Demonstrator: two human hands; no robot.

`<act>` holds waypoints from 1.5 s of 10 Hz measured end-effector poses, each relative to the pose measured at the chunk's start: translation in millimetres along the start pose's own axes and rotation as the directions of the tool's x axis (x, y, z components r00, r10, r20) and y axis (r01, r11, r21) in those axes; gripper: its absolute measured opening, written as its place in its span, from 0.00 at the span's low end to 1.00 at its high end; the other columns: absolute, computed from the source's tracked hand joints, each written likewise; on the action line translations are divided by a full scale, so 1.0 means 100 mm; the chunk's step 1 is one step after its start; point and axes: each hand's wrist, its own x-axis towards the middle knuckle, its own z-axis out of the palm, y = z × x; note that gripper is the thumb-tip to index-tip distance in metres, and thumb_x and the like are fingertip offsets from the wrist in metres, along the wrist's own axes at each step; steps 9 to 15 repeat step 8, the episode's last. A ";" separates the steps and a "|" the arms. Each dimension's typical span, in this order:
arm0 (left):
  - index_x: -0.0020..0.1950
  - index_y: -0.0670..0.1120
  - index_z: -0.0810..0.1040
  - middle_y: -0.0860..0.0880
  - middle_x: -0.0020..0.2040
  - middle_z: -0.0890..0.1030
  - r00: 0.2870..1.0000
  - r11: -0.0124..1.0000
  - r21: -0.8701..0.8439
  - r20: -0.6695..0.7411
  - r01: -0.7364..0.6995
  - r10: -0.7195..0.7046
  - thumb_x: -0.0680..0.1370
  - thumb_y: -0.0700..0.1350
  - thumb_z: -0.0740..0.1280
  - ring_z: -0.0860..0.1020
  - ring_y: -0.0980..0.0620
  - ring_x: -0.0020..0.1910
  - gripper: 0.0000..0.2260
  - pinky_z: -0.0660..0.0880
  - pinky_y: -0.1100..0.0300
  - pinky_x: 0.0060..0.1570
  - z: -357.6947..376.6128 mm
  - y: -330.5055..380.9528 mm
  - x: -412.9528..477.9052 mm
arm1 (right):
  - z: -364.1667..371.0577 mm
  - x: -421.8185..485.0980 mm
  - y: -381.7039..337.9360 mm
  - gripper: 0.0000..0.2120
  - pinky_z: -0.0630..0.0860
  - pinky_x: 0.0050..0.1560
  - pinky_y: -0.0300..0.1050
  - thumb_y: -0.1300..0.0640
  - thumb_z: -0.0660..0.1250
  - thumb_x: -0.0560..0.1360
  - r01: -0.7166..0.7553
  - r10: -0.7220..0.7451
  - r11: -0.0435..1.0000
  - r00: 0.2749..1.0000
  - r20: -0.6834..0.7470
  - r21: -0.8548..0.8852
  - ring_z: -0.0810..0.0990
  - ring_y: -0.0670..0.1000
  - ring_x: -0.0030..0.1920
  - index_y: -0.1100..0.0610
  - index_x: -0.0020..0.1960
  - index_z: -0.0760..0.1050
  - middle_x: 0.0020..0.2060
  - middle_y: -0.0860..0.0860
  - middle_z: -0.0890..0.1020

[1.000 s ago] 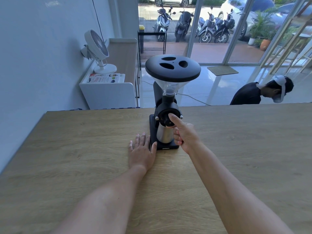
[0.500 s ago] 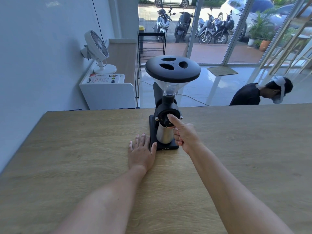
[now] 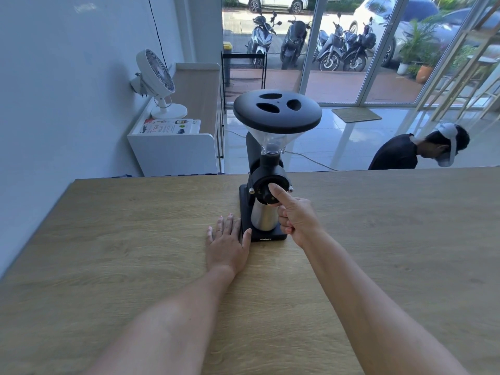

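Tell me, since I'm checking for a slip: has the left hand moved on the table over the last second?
No. The left hand lies flat on the table, thumb against the grinder's base, as before.

Bare tabletop [image 3: 121,239] is lying open either side; only the coffee grinder [image 3: 266,169] is standing in the way.

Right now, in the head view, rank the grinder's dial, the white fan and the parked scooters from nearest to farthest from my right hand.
1. Dial: on the grinder's front, touched by the thumb of the right hand.
2. Fan: far left, on the white cabinet by the wall.
3. Scooters: farthest, outside beyond the glass doors.
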 end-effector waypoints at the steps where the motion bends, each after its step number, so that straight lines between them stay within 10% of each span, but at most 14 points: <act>1: 0.81 0.55 0.50 0.55 0.82 0.48 1.000 1.000 0.001 0.002 0.003 -0.003 0.81 0.63 0.39 0.43 0.53 0.80 0.29 0.42 0.46 0.77 0.00 0.00 0.00 | 0.01 0.02 0.01 0.26 0.53 0.20 0.36 0.41 0.77 0.68 -0.001 0.001 1.000 1.000 -0.010 -0.007 0.58 0.44 0.18 0.61 0.49 0.74 0.21 0.46 0.63; 15: 0.81 0.54 0.50 0.54 0.82 0.47 1.000 1.000 -0.002 0.016 -0.026 0.026 0.82 0.63 0.40 0.42 0.52 0.80 0.29 0.41 0.46 0.77 -0.02 0.01 -0.01 | -0.15 -0.15 0.26 0.26 0.61 0.22 0.40 0.39 0.62 0.80 0.080 -0.084 0.996 0.992 -0.092 -0.041 0.63 0.46 0.22 0.63 0.50 0.81 0.24 0.49 0.67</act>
